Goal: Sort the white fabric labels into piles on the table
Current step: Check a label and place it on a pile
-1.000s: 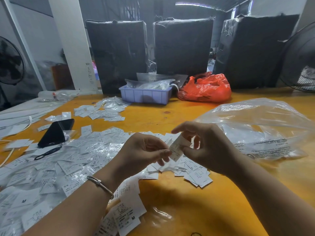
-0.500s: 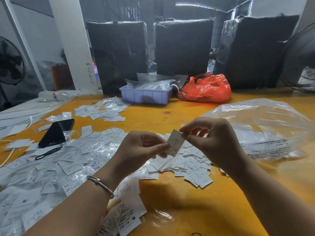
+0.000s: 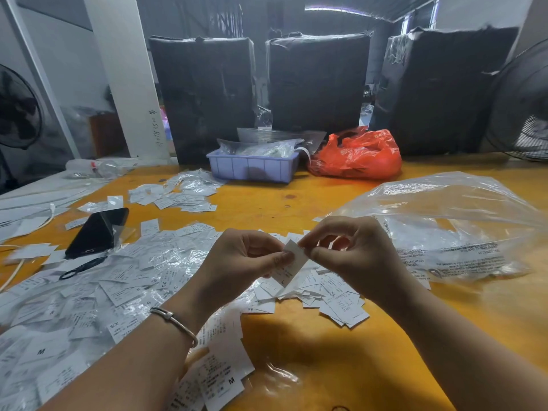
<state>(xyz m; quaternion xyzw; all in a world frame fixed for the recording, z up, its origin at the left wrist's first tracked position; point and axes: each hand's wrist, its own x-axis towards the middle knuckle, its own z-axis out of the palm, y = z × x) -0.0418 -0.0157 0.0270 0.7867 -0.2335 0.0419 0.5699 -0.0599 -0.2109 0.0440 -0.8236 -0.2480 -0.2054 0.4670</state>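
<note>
Head view shows two bare hands held up over a yellow wooden table (image 3: 296, 200). Between them is one small white fabric label (image 3: 292, 259) with black print. The left hand (image 3: 240, 259) has its fingers curled, and its thumb and first finger pinch the label's left side. The right hand (image 3: 353, 253) also has curled fingers, and it pinches the label's top right corner. The label hangs tilted, just above a small pile of white labels (image 3: 329, 298) lying on the table under the hands. A thin silver bracelet (image 3: 175, 321) sits on the left wrist.

On the left, a big messy spread of white labels and small clear wrappers (image 3: 89, 292) covers the table. A black phone (image 3: 96, 232) lies on it, with little black scissors (image 3: 81, 266) near it. Farther back is another small heap of labels (image 3: 181, 197). On the right lies a big clear plastic bag (image 3: 456, 226). At the back stand a light purple plastic tray (image 3: 252, 169) and a red plastic bag (image 3: 358, 155), side by side.
</note>
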